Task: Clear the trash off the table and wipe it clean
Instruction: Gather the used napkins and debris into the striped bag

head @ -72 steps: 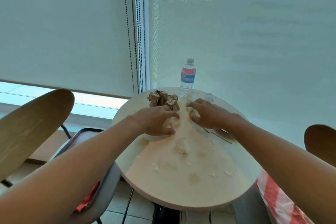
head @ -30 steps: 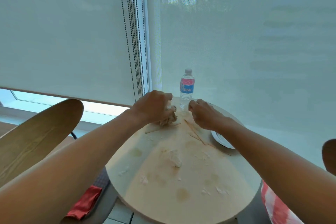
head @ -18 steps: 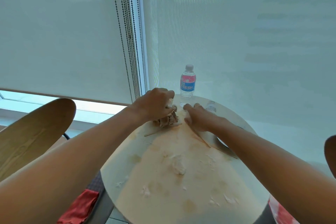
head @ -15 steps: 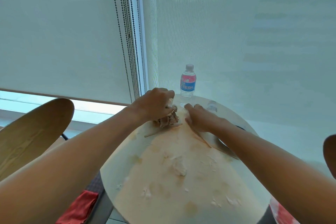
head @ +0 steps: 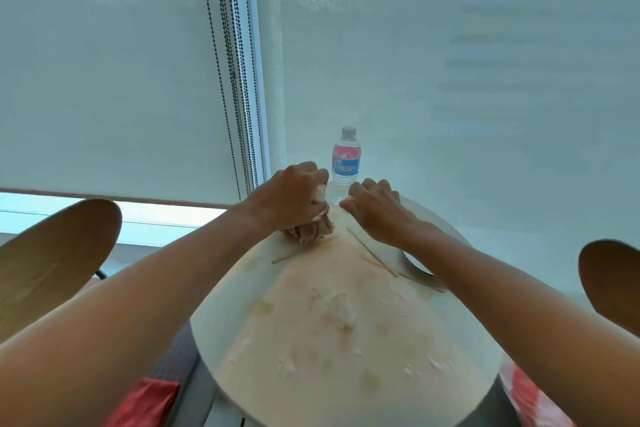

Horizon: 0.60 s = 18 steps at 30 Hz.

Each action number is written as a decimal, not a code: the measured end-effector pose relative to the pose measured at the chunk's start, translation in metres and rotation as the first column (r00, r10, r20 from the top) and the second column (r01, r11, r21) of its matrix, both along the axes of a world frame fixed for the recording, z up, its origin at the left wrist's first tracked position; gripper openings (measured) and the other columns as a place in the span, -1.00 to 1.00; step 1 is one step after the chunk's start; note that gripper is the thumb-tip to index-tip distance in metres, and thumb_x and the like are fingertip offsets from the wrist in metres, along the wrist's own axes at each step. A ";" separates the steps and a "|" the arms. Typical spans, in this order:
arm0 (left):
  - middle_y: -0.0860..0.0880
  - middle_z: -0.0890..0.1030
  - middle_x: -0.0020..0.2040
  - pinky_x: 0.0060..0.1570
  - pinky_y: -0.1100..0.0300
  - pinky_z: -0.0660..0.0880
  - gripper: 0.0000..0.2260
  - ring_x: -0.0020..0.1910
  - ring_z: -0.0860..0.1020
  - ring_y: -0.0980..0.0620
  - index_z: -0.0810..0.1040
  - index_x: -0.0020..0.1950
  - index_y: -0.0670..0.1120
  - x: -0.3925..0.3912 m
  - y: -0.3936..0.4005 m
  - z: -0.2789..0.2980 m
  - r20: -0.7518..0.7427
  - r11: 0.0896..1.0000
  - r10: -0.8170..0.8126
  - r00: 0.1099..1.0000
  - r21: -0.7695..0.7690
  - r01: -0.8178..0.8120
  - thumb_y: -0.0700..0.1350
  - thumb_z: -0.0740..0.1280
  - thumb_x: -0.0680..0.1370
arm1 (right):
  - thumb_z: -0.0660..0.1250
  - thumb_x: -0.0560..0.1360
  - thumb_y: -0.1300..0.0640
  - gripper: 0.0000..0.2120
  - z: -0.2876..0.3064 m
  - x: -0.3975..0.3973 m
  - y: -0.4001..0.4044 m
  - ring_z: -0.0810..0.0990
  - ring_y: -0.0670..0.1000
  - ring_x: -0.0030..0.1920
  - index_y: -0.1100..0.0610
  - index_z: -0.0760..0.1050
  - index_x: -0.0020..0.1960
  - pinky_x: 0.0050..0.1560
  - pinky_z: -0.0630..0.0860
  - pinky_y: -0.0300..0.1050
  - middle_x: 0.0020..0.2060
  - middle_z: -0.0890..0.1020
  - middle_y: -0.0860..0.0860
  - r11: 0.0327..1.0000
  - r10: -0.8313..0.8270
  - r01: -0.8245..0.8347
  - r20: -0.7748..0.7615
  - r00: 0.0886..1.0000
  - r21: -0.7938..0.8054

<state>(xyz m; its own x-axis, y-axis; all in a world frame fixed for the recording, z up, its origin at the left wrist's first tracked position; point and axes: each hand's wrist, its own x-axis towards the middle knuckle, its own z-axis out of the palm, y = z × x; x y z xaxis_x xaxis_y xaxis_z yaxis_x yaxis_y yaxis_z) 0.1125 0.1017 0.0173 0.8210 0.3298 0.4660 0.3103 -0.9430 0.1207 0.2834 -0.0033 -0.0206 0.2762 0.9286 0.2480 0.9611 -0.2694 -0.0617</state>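
Note:
A round pale table (head: 221, 333) carries crumpled white tissue scraps (head: 341, 310), smaller crumbs and tan stains. At its far side my left hand (head: 294, 199) is closed around white tissue and rests on a crumpled brown paper wad (head: 317, 230). My right hand (head: 375, 208) lies just right of it, fingers curled and pinched on a small white bit at the table's far edge. Thin wooden sticks (head: 372, 253) lie under and beside my right wrist. A water bottle (head: 346, 159) with a red and blue label stands upright behind both hands.
A white plate (head: 415, 262) lies partly hidden under my right forearm. Wooden chair backs stand at the left (head: 52, 260) and right (head: 609, 281). Red cloth (head: 145, 402) lies on a seat below left. Window blinds with bead chains (head: 239, 80) stand close behind the table.
Both hands moved from the table's middle to its far side. My left hand gathered tissue and settled on the brown wad; my right hand lifted slightly and pinched a white bit.

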 end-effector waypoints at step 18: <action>-0.12 0.60 -0.24 -0.27 0.06 0.50 -0.84 -0.26 0.59 -0.21 0.48 -0.06 -0.12 -0.013 -0.047 0.019 -0.044 0.999 -0.035 0.998 0.039 0.037 -0.05 0.29 0.46 | 0.23 0.57 0.09 -0.94 0.040 -0.049 -0.086 0.51 0.21 -0.27 0.05 0.38 0.03 -0.29 0.40 -0.04 -0.27 0.52 0.06 0.993 -0.056 0.075 -0.182 0.982 0.096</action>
